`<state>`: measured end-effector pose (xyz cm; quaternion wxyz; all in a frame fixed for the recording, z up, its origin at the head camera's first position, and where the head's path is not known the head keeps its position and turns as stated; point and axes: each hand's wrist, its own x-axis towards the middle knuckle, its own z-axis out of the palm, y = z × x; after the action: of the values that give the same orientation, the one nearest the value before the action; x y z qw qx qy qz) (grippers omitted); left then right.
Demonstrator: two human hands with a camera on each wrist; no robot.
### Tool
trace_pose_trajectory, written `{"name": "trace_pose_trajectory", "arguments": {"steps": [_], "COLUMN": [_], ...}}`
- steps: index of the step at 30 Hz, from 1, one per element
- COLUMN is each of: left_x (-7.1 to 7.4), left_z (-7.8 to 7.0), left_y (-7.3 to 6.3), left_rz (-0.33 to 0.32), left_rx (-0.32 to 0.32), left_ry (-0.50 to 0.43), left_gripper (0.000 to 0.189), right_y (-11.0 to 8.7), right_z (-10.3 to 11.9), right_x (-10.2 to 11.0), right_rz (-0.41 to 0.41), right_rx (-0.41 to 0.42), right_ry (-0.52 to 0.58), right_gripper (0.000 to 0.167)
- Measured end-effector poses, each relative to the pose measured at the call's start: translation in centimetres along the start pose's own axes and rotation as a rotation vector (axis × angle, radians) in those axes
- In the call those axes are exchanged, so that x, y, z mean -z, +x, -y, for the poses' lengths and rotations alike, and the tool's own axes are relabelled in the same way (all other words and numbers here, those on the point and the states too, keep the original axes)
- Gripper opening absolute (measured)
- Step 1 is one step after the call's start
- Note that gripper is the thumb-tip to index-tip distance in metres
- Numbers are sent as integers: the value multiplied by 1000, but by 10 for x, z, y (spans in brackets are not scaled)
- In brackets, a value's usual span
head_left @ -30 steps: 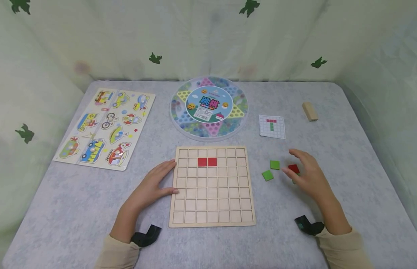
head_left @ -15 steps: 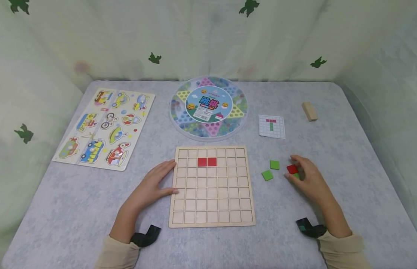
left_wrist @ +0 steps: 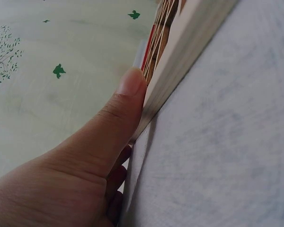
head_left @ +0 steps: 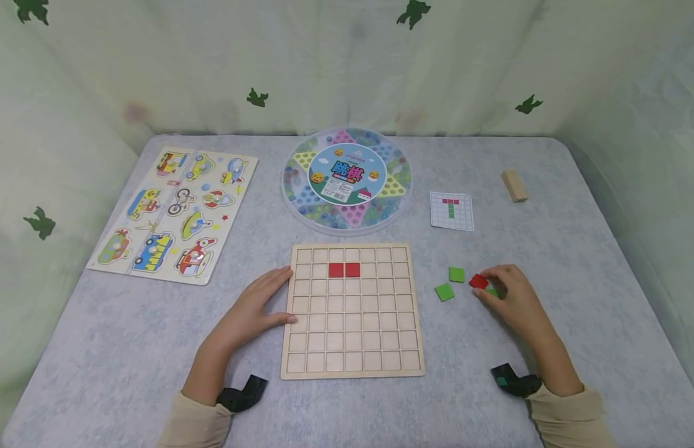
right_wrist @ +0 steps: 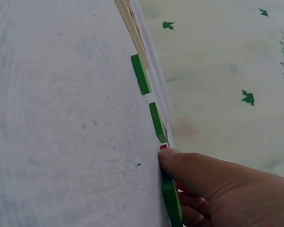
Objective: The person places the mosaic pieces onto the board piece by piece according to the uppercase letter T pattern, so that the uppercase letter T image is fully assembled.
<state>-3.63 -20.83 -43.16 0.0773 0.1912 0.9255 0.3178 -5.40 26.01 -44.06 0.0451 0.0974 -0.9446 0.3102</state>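
Observation:
In the head view a wooden grid board lies at the middle, with two red square tiles side by side in its second row. My left hand rests against the board's left edge, fingers fairly straight and thumb tip at the rim. Right of the board, my right hand pinches a red square tile between thumb and fingers. A green tile lies right beside that thumb, partly hidden by the hand in the head view. Two more green tiles lie between hand and board.
Behind the tiles lies a small pattern card with a red and green T shape. A wooden block is further right. At the back sits a round Chinese checkers set; a vehicle peg puzzle lies at left.
The right thumb and fingers have closed on the red tile and drawn it slightly left, uncovering more of the green tile beneath the hand. My left hand and the board stay put.

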Motion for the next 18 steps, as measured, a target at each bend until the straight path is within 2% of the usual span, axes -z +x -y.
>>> {"name": "trace_pose_trajectory", "arguments": {"steps": [5,8,14,18], "left_x": [0,0,0,-1], "left_z": [0,-1,1,1], "left_y": [0,1,1,1], "left_rz": [1,0,-1,-1], "left_rx": [0,-1,-4,-3], "left_ry": [1,-1,-4,-3], "left_gripper": [86,86,87,87], "right_y": [1,5,24,40], "right_z": [5,16,58,88], "right_x": [1,3,5,-1], "right_rz": [-2,-30,-131,-149], "right_rx": [37,93,307,453], "right_ry": [19,33,139,257], "right_gripper": [30,31,38,39]}}
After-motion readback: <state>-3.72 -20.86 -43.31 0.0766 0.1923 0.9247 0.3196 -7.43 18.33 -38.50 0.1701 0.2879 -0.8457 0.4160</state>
